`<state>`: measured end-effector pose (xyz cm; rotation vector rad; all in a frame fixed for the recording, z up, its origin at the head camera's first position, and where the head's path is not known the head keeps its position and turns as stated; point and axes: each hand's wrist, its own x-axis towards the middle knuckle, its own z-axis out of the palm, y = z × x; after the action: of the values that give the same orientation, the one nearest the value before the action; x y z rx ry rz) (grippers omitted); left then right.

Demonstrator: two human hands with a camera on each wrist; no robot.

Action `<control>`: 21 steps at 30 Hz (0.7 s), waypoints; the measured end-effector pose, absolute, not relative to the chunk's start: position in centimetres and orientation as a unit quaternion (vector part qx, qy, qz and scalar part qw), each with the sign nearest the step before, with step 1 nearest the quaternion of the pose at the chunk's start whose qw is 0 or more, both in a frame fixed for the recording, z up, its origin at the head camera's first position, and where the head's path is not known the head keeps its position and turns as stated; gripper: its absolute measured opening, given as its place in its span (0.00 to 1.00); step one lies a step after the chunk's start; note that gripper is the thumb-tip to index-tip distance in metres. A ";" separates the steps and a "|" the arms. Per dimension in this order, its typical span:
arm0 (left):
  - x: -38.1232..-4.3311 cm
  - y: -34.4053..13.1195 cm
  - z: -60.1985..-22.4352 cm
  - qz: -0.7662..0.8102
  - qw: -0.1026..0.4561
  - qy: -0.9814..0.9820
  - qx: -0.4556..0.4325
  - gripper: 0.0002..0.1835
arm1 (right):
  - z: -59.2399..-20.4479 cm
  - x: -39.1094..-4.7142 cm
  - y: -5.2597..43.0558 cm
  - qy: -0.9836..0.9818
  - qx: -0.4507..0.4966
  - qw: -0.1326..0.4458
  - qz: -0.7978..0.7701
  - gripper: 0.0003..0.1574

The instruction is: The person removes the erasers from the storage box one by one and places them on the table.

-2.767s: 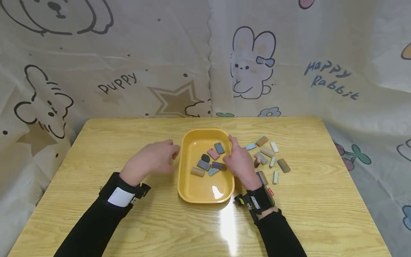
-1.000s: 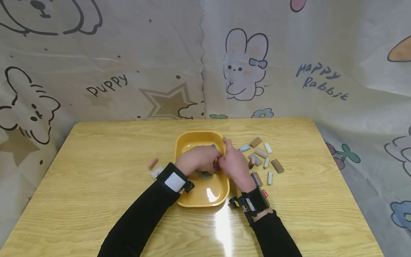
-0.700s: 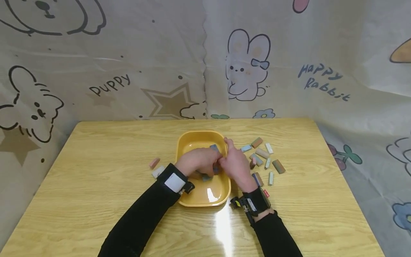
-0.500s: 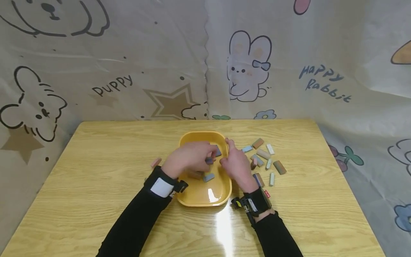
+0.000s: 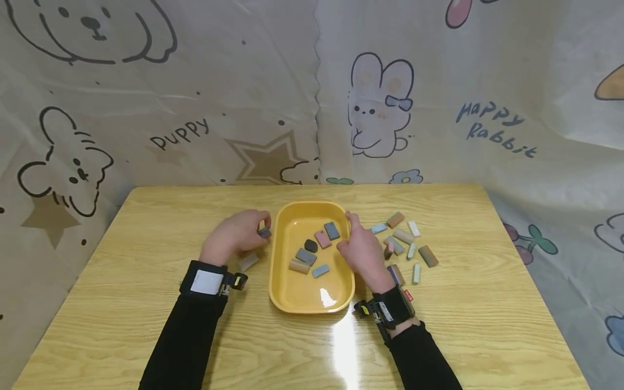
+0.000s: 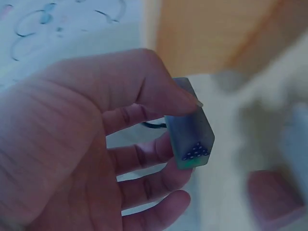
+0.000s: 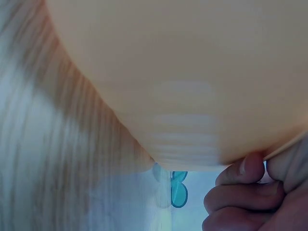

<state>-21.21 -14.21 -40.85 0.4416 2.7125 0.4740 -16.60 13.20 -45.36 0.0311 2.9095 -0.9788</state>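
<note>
My left hand is just left of the yellow tray, pinching a small purple block between thumb and fingers. In the left wrist view this block shows a dark patch with white dots and a green edge. My right hand grips the tray's right rim; its fingers are curled at the rim in the right wrist view. In the tray lie several small blocks, among them a pink one, a black rounded one and a light blue one.
A tan block lies on the wooden table below my left hand. Right of the tray several loose blocks are scattered, including a brown-green one and a white one. A printed cloth hangs behind.
My left hand went into the tray, took the purple block from its right side and moved left, out past the left rim. My right hand has stayed on the right rim.
</note>
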 end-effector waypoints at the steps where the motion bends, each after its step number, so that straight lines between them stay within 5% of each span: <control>1: -21.4 -14.4 -41.5 0.162 0.174 0.958 0.159 0.14 | -45.4 -16.6 13.2 0.947 0.010 0.036 -0.319 0.47; 11: -21.5 -14.6 -43.6 0.132 0.181 0.964 0.146 0.20 | -45.8 -16.5 13.0 0.948 0.011 0.032 -0.317 0.46; 21: -21.9 -11.0 -38.7 0.151 0.079 0.966 0.193 0.18 | -45.7 -16.7 13.2 0.946 0.014 0.028 -0.323 0.47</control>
<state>-21.86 -10.97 -38.75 0.5780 2.8911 0.4517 -16.72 13.16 -45.70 0.0447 2.9199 -0.9970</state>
